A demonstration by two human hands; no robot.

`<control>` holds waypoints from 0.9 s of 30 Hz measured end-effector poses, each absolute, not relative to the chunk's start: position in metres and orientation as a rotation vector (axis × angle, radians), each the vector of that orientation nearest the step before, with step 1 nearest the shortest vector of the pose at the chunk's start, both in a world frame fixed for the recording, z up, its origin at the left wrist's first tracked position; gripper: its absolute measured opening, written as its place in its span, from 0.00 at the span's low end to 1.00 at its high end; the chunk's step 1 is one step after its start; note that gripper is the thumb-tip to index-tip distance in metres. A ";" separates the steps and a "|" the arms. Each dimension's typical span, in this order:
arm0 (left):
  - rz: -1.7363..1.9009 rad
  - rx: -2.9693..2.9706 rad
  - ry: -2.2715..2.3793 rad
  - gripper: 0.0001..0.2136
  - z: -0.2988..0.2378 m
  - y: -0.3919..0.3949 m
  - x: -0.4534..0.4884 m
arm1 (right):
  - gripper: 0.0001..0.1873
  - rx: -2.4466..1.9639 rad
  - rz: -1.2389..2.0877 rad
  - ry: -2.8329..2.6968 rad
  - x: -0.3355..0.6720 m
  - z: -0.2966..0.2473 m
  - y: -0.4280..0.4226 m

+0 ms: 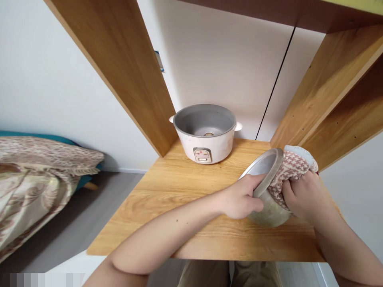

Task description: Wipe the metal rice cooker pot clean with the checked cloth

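Note:
My left hand (241, 197) grips the rim of a metal inner pot (266, 213), which is tilted on its side over the right part of the wooden shelf (167, 191). My right hand (303, 195) presses a patterned red-and-white cloth (291, 169) against the pot's outer wall. Both hands are closed around what they hold. A white rice cooker body (206, 133) with a grey, empty inside stands open at the back of the shelf, about a hand's width beyond the pot.
Wooden side panels (125, 67) rise on the left and right of the shelf, with a white wall behind. A bed with a patterned brown blanket (36, 179) lies to the far left, over a grey floor.

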State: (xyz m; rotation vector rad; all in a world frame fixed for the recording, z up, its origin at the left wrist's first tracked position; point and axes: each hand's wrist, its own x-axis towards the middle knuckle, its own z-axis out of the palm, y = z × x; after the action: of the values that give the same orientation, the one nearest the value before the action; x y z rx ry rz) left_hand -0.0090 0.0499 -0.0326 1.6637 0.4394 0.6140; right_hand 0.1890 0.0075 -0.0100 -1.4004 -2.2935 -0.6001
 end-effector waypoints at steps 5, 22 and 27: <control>0.644 1.626 0.394 0.16 -0.034 0.049 -0.008 | 0.18 -1.241 -0.865 -2.340 0.181 -0.016 -0.002; 0.613 1.683 0.467 0.15 -0.031 0.050 -0.009 | 0.18 -1.327 -0.685 -2.332 0.186 -0.010 0.006; 0.657 1.664 0.416 0.17 -0.033 0.049 -0.008 | 0.18 -1.255 -0.771 -2.346 0.182 -0.013 0.004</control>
State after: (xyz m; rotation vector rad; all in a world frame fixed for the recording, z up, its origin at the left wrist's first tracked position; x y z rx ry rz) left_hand -0.0085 0.0495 -0.0326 1.6645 0.4159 0.6569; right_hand 0.1822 0.0036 -0.0129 -1.2545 -2.3459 -0.7711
